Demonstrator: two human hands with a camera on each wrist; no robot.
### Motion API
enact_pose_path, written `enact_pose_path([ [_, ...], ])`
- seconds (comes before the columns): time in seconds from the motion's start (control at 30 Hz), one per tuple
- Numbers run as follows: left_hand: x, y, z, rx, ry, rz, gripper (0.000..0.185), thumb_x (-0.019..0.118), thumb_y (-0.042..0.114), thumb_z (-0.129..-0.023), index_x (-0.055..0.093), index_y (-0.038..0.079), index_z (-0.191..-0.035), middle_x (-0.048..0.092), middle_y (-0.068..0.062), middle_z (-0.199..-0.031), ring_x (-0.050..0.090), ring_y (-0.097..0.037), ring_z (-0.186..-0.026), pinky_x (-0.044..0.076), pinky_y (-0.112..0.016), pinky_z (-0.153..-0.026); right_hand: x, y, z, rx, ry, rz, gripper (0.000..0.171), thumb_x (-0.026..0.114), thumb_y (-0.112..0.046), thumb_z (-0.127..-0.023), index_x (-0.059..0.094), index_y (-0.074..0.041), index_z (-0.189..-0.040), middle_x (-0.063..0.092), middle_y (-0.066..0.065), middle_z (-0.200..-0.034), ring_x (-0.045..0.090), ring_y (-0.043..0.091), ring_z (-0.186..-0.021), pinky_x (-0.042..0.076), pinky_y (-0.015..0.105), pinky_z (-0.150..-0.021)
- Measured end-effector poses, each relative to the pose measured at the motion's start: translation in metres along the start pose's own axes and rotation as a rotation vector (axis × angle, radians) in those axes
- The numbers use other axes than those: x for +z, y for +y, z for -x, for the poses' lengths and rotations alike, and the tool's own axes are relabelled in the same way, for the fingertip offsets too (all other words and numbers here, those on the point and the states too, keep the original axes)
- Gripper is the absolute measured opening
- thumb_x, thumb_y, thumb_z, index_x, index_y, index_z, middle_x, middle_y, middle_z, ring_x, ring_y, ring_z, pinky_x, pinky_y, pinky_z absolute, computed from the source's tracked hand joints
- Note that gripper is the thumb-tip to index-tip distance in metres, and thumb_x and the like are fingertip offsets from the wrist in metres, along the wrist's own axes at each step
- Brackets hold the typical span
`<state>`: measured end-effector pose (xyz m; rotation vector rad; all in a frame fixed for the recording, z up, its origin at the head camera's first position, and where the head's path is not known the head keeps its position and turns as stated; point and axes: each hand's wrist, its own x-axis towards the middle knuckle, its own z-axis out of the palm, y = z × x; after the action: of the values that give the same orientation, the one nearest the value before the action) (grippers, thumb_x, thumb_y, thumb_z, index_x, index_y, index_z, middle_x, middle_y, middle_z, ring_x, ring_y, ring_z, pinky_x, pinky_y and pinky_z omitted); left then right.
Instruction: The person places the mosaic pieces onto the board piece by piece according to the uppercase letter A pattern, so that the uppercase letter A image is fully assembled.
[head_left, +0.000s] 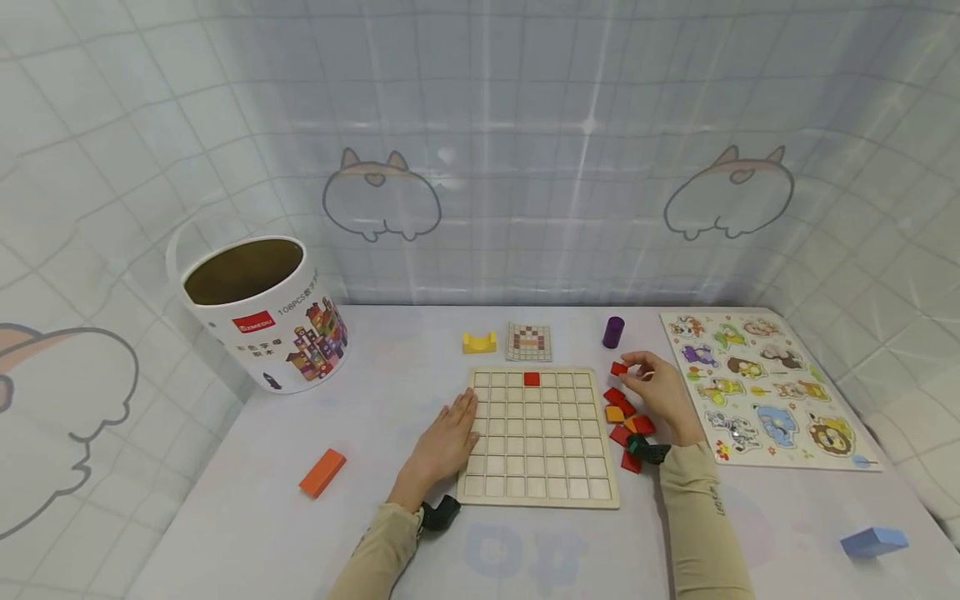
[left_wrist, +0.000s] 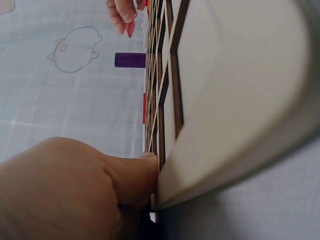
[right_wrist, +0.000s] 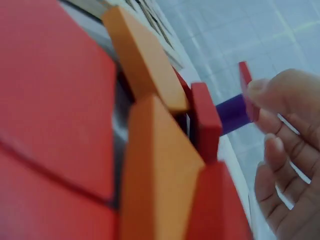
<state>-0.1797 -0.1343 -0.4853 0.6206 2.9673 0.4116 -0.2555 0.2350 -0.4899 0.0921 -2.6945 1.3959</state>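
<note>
My left hand [head_left: 444, 443] rests along the left edge of a wooden grid board [head_left: 536, 446], its fingers straight; the left wrist view shows the thumb [left_wrist: 132, 175] at the board's edge. One red square tile [head_left: 532, 379] lies in the board's top row. My right hand [head_left: 663, 393] pinches another red tile [right_wrist: 247, 87] between thumb and fingers, right of the board. Just below that hand is a loose pile of red tiles [head_left: 619, 435] and orange tiles [head_left: 614, 414], partly hidden by the wrist camera.
Behind the board stand a yellow block [head_left: 479, 342], a small pattern card [head_left: 528, 342] and a purple cylinder [head_left: 612, 332]. An animal puzzle board [head_left: 750, 367] lies at the right, a blue block [head_left: 874, 542] nearer. A white bucket [head_left: 258, 342] and an orange block [head_left: 322, 472] are left.
</note>
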Motion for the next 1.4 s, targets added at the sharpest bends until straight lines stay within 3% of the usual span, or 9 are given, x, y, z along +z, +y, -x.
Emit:
enact_pose_path([
  [0.23,0.001,0.001,-0.002,-0.003,0.001,0.001,0.058,0.044,0.021,-0.102,0.025,-0.007,-0.150,0.022,-0.020,-0.160,0.025,-0.035,-0.148,0.025,-0.050,-0.119,0.004,-0.015,-0.003,-0.113,0.032,-0.009,0.031,0.069,-0.008,-0.087,0.064,0.001,-0.116,0.065,0.016,-0.105,0.050,0.008,-0.081,0.044,0.011,-0.071],
  [0.5,0.001,0.001,-0.002,-0.010,-0.002,0.004,0.059,0.043,0.022,-0.102,0.025,-0.007,-0.150,0.020,-0.019,-0.160,0.023,-0.034,-0.148,0.024,-0.050,-0.120,0.008,-0.032,-0.005,-0.145,0.018,-0.019,0.029,0.069,-0.008,-0.086,0.066,-0.002,-0.115,0.067,0.013,-0.104,0.051,0.012,-0.083,0.045,0.014,-0.074],
  [0.83,0.001,0.001,-0.001,-0.013,0.000,0.024,0.059,0.042,0.023,-0.102,0.024,-0.006,-0.150,0.020,-0.019,-0.161,0.022,-0.034,-0.148,0.024,-0.050,-0.120,0.023,-0.052,-0.007,-0.182,-0.046,-0.049,0.029,0.069,-0.008,-0.087,0.066,0.000,-0.115,0.067,0.016,-0.106,0.053,0.019,-0.086,0.046,0.020,-0.076],
  [1.4,0.001,0.003,-0.001,-0.012,0.003,0.022,0.058,0.041,0.022,-0.103,0.024,-0.007,-0.150,0.020,-0.020,-0.160,0.023,-0.035,-0.148,0.023,-0.050,-0.120,0.071,-0.080,-0.015,-0.236,-0.195,-0.116,0.030,0.069,-0.009,-0.088,0.065,-0.001,-0.116,0.068,0.013,-0.109,0.054,0.017,-0.084,0.048,0.026,-0.076],
])
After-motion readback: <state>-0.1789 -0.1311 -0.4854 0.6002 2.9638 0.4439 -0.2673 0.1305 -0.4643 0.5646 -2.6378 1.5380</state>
